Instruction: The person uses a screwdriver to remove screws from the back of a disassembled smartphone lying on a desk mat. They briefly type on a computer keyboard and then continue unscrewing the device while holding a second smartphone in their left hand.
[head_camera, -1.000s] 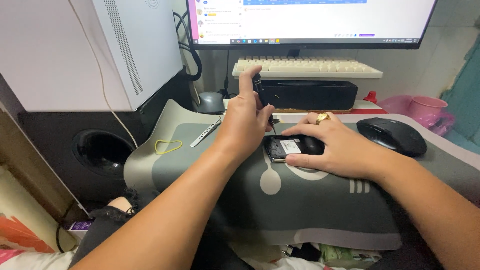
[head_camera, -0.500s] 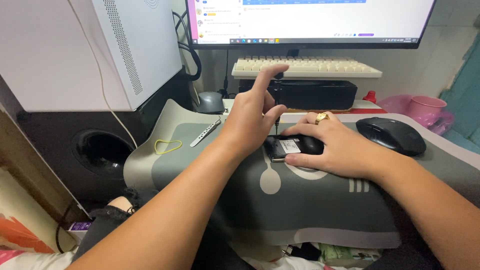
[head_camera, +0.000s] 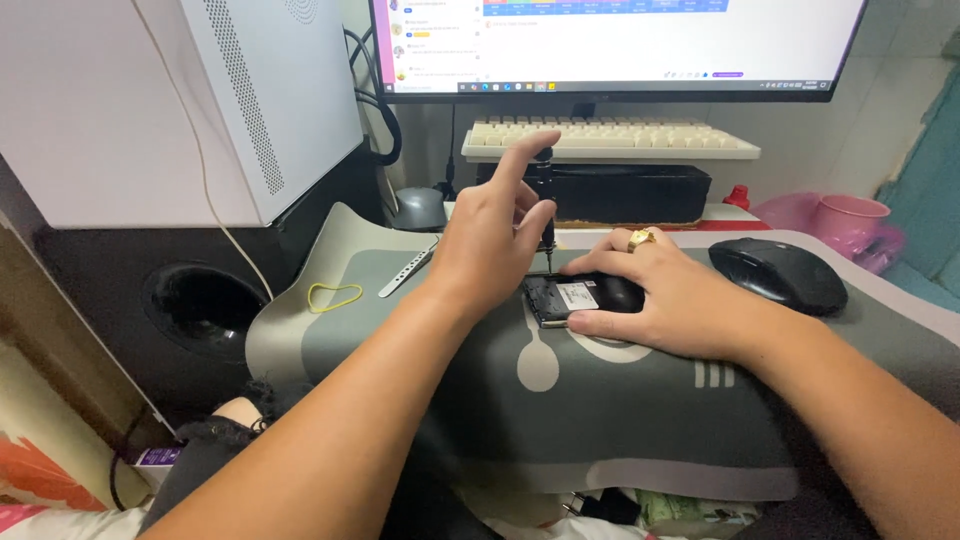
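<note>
The left hand (head_camera: 495, 235) is raised above the grey desk mat (head_camera: 620, 420), with the forearm extended diagonally from the lower left. A small black screwdriver (head_camera: 545, 205) is held upright between the thumb and middle fingers; the index finger is stretched out, its tip resting on the cap of the tool. The tip of the screwdriver is set down on the near left end of an opened black device (head_camera: 572, 297), which lies flat on the mat near its middle.

The right hand (head_camera: 660, 295) is laid palm-down over the right part of the device, with the fingers spread narrowly and pressed against its edges. A gold ring (head_camera: 641, 238) is worn on one finger.

A black mouse (head_camera: 778, 272) is placed just to the right of the right hand. A yellow rubber band (head_camera: 333, 296) and a metal strip (head_camera: 408, 271) lie on the left part of the mat. A pink cup (head_camera: 848, 220) stands at the far right; its contents cannot be seen. A keyboard (head_camera: 610, 140) rests on a black box (head_camera: 620, 193) under the monitor (head_camera: 620, 45).
</note>
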